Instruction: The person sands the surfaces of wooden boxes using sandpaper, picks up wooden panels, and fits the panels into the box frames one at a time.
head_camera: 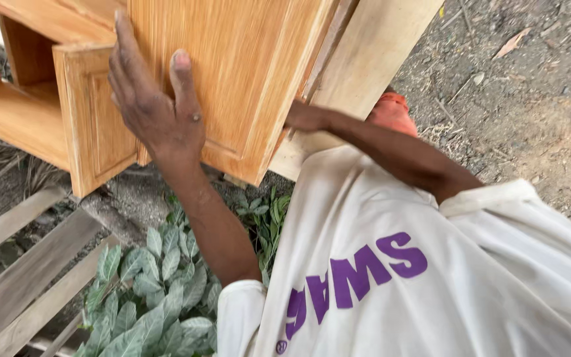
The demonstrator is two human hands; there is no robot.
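A varnished orange-brown wooden cabinet (pixel 34 112) lies in front of me, with two panelled doors. My left hand (pixel 153 106) lies flat, palm down, on the face of the larger door (pixel 246 73), fingers spread and pointing up. My right hand (pixel 305 118) reaches to that door's right edge, its fingers tucked out of sight behind the edge where the door meets a pale plank (pixel 371 59). The smaller door (pixel 90 122) stands ajar at the left. My white shirt (pixel 431 284) with purple letters fills the lower right.
Green leafy branches (pixel 160 291) lie on the ground below the cabinet. Grey weathered planks (pixel 28 277) run along the lower left. Bare dirt with twigs (pixel 536 99) spreads at the right. An orange-red thing (pixel 391 109) shows behind my right arm.
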